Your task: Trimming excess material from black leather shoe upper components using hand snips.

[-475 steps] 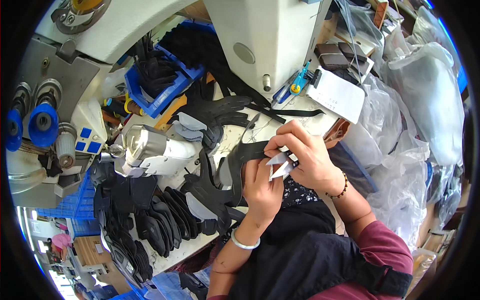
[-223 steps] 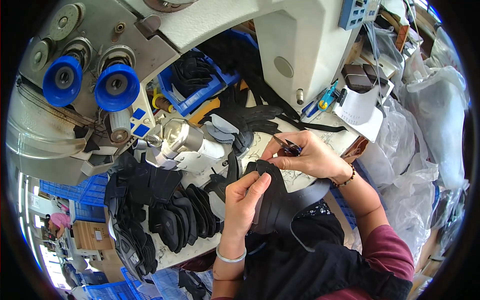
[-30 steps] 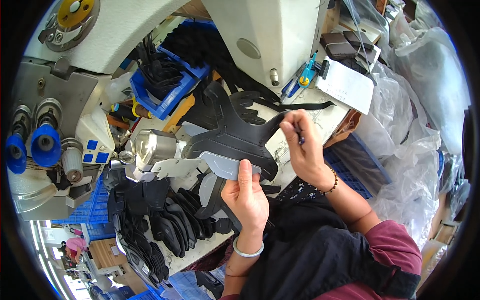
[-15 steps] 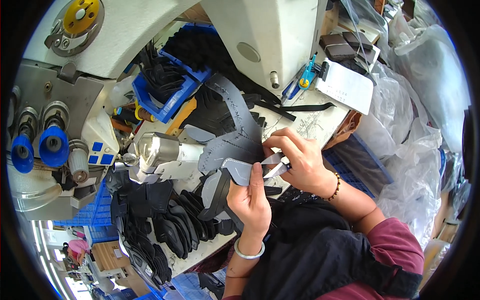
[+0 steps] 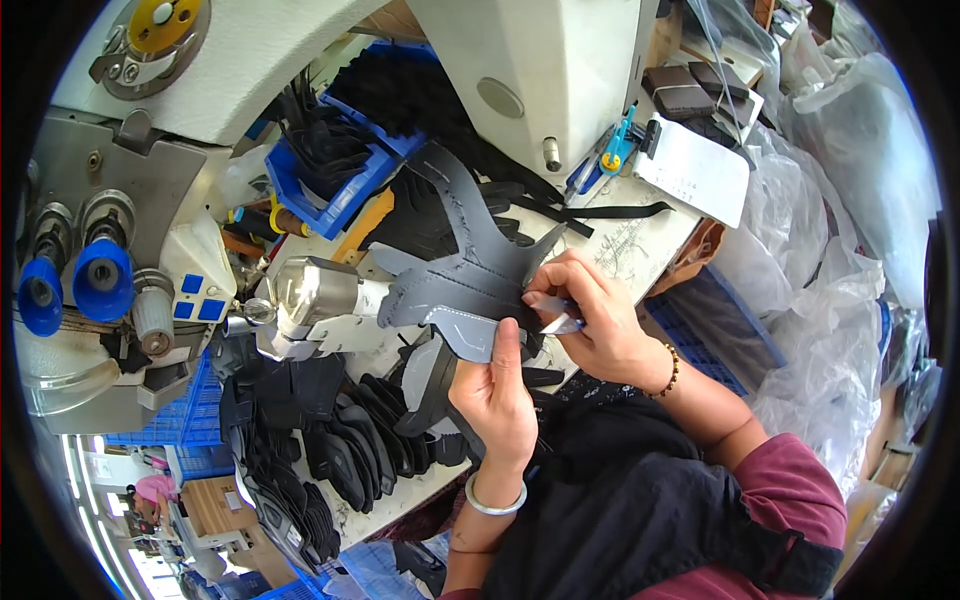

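Note:
A grey stitched shoe upper (image 5: 465,275) with flaring flaps spreads over the bench in front of me. My left hand (image 5: 495,405) pinches its lower edge, thumb on top of a lighter grey flap (image 5: 462,332) with white stitching. My right hand (image 5: 605,325) is closed at the right edge of the upper, thumb and forefinger pressed together there. Tucked in that palm are small thread snips (image 5: 563,325), their blades partly showing; the fingers cover the rest. Whether a thread is between the fingertips is too small to make out.
A sewing machine's metal arm end (image 5: 315,295) stands left of the upper. Black shoe parts (image 5: 350,450) lie piled nearer me. Behind are a blue bin (image 5: 335,205) of black parts, blue-handled scissors (image 5: 617,145) and a paper pad (image 5: 695,170). Plastic bags (image 5: 830,340) fill the right.
The snips, seen with blades apart before, have turned back into my right palm, and its fingertips now pinch at the upper's edge. The upper has shifted slightly left, its right flap now showing.

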A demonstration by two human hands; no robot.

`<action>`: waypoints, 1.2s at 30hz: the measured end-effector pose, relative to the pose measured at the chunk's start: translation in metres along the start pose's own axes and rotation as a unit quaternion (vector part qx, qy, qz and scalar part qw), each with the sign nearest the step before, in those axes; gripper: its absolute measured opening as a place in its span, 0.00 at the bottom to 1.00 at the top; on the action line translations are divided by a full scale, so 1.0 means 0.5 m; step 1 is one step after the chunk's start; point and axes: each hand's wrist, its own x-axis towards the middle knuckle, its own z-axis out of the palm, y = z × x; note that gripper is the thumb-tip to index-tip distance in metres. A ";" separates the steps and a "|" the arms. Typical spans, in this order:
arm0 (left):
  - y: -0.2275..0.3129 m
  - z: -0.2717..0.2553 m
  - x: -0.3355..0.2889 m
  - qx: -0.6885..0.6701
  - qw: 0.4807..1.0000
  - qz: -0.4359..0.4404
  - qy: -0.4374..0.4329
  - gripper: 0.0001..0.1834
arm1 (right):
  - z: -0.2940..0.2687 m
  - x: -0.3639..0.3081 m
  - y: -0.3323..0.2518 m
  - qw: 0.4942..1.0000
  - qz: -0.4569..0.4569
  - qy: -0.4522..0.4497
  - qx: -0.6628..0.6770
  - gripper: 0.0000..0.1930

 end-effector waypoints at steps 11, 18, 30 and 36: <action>0.023 0.005 0.026 -0.205 0.968 -0.123 0.072 0.06 | -0.027 -0.022 0.030 0.997 -0.013 -0.015 0.080 0.07; 0.029 0.023 0.018 -0.199 0.972 -0.107 0.071 0.07 | -0.001 -0.019 0.003 0.999 -0.011 -0.021 -0.027 0.12; 0.039 0.019 0.036 -0.219 0.966 -0.106 0.087 0.10 | -0.034 -0.053 -0.008 0.778 0.240 -0.029 0.580 0.05; 0.033 0.020 0.031 -0.258 0.956 -0.110 0.081 0.12 | -0.022 -0.048 0.002 0.992 0.046 -0.047 0.108 0.14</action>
